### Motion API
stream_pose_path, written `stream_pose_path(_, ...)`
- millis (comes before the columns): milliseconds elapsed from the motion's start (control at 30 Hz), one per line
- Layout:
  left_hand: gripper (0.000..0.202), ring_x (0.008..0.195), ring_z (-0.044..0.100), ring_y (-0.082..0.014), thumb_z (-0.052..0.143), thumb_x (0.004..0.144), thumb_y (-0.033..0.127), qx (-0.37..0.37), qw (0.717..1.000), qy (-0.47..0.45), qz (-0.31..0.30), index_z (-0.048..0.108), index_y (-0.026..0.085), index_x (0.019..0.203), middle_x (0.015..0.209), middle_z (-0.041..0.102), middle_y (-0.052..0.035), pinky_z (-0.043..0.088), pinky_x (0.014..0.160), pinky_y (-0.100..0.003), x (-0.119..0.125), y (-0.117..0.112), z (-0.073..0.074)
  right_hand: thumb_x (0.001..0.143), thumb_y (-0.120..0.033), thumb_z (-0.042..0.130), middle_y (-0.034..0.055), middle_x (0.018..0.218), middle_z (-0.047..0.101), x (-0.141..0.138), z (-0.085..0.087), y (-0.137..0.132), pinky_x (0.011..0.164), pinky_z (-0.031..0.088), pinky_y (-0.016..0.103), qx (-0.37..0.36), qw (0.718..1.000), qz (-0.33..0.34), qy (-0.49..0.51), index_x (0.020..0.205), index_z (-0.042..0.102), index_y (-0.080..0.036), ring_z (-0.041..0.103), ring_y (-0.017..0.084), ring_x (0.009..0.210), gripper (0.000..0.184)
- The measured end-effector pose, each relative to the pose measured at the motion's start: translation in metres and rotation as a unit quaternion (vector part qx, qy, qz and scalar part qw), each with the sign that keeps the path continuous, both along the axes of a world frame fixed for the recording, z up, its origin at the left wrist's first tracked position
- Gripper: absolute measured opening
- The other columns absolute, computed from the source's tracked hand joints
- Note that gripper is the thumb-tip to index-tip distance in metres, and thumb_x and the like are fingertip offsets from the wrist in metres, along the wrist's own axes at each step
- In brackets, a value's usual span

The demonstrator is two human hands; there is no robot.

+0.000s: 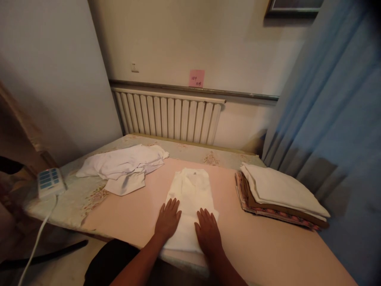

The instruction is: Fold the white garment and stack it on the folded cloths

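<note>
A folded white shirt [191, 190] lies on the pink-covered table [268, 246] in front of me, collar end away from me. My left hand [167, 219] rests flat on its near left part, fingers stretched out. My right hand [208, 232] lies flat on its near right part, fingers also spread. Neither hand grips anything.
A crumpled white garment [125, 165] lies at the back left. A stack of folded cloths [279, 194] sits at the right. A white power strip [49, 182] with a cord rests at the left edge. A radiator [168, 115] lines the wall; a blue curtain [336, 119] hangs right.
</note>
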State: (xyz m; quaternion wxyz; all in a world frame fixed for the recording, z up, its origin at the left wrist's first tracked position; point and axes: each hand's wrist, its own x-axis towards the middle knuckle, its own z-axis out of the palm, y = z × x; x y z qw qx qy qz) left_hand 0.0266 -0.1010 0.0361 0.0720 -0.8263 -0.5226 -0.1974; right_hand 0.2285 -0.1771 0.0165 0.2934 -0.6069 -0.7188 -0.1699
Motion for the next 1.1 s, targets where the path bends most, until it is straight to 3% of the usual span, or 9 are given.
stream_pose_path(900, 0.050, 0.136, 0.042, -0.0285, 0.035, 0.096, 0.038, 0.013, 1.000, -0.021, -0.016, 0.050, 0.020, 0.139, 0.145, 0.049, -0.0085, 0.033, 0.110, -0.053, -0.001, 0.009, -0.013, 0.093, -0.024, 0.048, 0.0074, 0.134, 0.060, -0.001, -0.004, 0.005, 0.109, 0.039, 0.048, 0.002, 1.000, -0.018, 0.000, 0.128, 0.059, -0.018, 0.051, 0.026, 0.129, 0.037)
stream_pose_path(1100, 0.046, 0.131, 0.048, -0.0315, 0.039, 0.092, 0.032, -0.005, 1.000, -0.010, -0.010, 0.058, 0.016, 0.131, 0.139, 0.056, -0.0125, 0.032, 0.108, -0.058, 0.004, 0.012, 0.001, 0.093, -0.025, 0.047, 0.0057, 0.136, 0.058, 0.000, -0.003, 0.005, 0.108, 0.042, 0.048, -0.003, 0.999, -0.028, -0.014, 0.130, 0.057, -0.021, 0.051, 0.025, 0.128, 0.038)
